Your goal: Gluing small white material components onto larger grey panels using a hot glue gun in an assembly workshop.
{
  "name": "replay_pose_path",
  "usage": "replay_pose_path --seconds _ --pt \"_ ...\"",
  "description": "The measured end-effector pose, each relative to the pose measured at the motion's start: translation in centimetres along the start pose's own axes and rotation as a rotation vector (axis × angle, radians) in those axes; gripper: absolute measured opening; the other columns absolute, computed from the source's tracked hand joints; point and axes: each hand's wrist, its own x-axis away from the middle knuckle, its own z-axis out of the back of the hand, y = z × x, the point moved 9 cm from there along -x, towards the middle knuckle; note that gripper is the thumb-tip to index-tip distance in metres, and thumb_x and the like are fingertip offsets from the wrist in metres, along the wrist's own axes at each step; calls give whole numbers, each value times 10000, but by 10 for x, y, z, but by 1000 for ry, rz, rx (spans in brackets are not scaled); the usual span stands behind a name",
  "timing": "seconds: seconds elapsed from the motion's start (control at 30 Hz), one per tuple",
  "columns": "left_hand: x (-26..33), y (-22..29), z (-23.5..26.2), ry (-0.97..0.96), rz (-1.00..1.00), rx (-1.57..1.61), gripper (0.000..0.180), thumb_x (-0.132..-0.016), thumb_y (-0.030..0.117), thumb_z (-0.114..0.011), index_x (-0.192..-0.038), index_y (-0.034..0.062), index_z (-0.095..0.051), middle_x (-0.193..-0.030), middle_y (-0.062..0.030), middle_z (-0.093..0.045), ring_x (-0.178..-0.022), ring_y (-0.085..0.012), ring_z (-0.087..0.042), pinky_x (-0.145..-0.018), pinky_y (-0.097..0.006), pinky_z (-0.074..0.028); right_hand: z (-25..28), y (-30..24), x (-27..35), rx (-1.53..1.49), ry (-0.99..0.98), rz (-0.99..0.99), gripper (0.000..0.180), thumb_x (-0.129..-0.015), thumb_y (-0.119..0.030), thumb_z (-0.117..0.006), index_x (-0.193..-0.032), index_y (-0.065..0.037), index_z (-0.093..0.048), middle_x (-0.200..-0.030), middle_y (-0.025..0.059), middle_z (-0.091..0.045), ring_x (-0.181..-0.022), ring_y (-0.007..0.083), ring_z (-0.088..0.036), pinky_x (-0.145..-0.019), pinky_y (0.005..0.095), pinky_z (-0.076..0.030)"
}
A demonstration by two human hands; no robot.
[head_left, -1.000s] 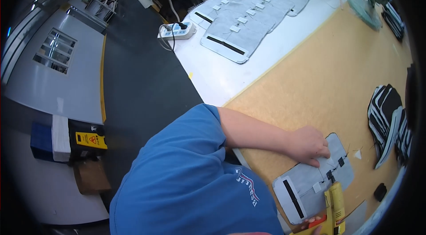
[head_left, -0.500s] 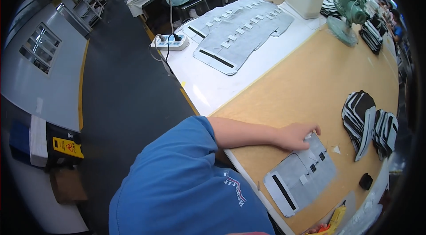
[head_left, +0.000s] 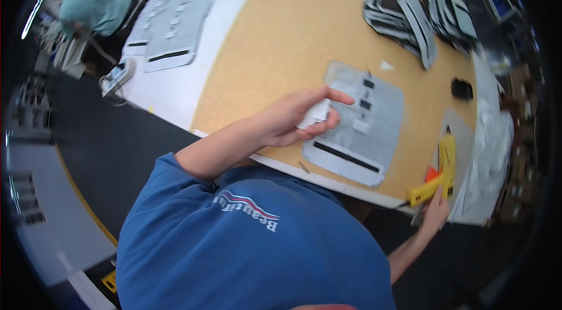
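My left hand (head_left: 301, 117) hovers over the near edge of a grey fabric panel (head_left: 383, 128), with small white pieces (head_left: 317, 112) held against the palm by curled fingers. The index finger sticks out. Across the panel's white near end runs a black strip (head_left: 345, 156); farther up are two dark patches (head_left: 365, 104) and a white tab (head_left: 360, 127). At the table's front right, my right hand (head_left: 435, 210) has its fingers closed at the rear end of a yellow glue gun (head_left: 447, 155). The gun's nozzle points away from me, and its grip extends left.
Stacks of black-and-grey pieces (head_left: 398, 20) lie at the far right, with a small black object (head_left: 462, 89) nearer. Clear plastic sheeting (head_left: 489, 140) covers the right edge. Larger grey panels (head_left: 184, 23) and a power strip (head_left: 119, 76) lie at left. A person (head_left: 93, 3) sits beyond.
The view has swung right and down. My left hand has lifted off the panel and drawn back toward me with the white pieces. My right hand and the glue gun now show more fully.
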Motion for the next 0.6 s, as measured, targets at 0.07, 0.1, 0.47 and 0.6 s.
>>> replay_pose_path --seconds 0.07,0.1,0.47,0.6 --pt "2 -15 -5 -53 39 36 566 -1068 455 -315 -1337 -12 -485 -800 -60 -562 -486 -47 -374 -438 -157 -320 20 -52 32 -150 257 297 409 -994 -325 -605 -806 38 -614 -647 29 -571 -629 55 -439 -582 234 -398" --pt "3 -20 -9 -77 34 61 621 -1063 503 -289 -1345 -16 -480 -799 -68 -568 -466 -45 -360 -431 -153 -314 17 -65 42 -234 215 330 321 -999 -261 -604 -846 21 -595 -695 -16 -559 -661 37 -419 -586 217 -375" --pt "14 -74 -46 -130 169 -245 696 -1021 640 -237 -1354 79 -479 -808 -18 -518 -519 -38 -305 -431 -170 -221 -47 -265 190 -481 -232 1160 308 -717 -69 -831 -981 -71 -672 -899 42 -658 -788 195 -641 -625 294 -493" --pt "15 -80 -45 -54 247 -333 626 -1046 573 -254 -1356 75 -474 -841 -3 -514 -559 -33 -329 -456 -173 -250 -57 -262 200 -441 -171 1237 259 -703 -75 -818 -921 -88 -678 -889 20 -655 -792 225 -628 -654 319 -491"
